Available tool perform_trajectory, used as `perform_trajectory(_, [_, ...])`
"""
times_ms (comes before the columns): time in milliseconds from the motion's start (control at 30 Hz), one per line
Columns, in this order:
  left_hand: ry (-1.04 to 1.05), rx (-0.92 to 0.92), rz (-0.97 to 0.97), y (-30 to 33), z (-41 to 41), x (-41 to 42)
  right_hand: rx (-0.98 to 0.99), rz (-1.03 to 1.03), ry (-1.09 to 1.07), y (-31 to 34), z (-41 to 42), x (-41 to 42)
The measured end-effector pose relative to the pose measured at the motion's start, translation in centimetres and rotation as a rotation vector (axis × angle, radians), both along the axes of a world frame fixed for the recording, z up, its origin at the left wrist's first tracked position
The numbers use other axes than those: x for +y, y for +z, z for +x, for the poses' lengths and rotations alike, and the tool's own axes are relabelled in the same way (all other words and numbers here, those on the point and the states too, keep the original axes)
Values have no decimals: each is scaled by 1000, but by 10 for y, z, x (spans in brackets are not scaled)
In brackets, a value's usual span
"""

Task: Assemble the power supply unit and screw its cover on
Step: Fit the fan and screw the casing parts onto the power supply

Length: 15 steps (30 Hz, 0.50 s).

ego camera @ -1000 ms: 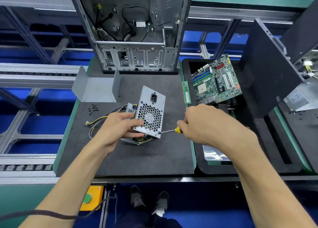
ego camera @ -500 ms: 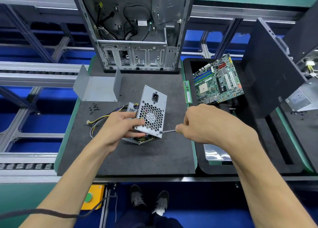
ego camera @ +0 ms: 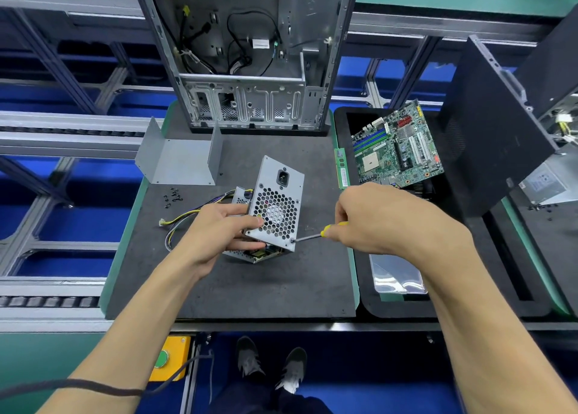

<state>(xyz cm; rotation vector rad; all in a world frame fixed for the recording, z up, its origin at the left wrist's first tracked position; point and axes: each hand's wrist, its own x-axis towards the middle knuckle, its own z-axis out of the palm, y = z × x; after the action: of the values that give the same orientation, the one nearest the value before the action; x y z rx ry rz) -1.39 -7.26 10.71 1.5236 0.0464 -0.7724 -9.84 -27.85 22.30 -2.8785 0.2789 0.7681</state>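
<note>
While hands hold steady, screwdriver (ego camera: 308, 237) handle shows yellow again.

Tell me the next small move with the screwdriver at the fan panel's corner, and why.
Probably keep turning the screwdriver in place. Its tip sits at the lower right corner screw of the power supply unit, which the left hand grips tilted up off the mat. The right hand holds the yellow handle. Whether the screw is seated cannot be told; the cover lies apart.
</note>
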Motion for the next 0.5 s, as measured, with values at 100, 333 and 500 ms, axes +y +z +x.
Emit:
perform_trajectory(100, [14, 3, -9, 1, 0, 0, -7, -32, 9, -2, 1, 6])
perform_trajectory(333, [6, 15, -2, 1, 1, 1, 22, -10, 30, 0, 1, 8])
perform_trajectory(500, [-6, 10, -4, 1, 2, 3, 56, -10, 5, -4, 4, 11])
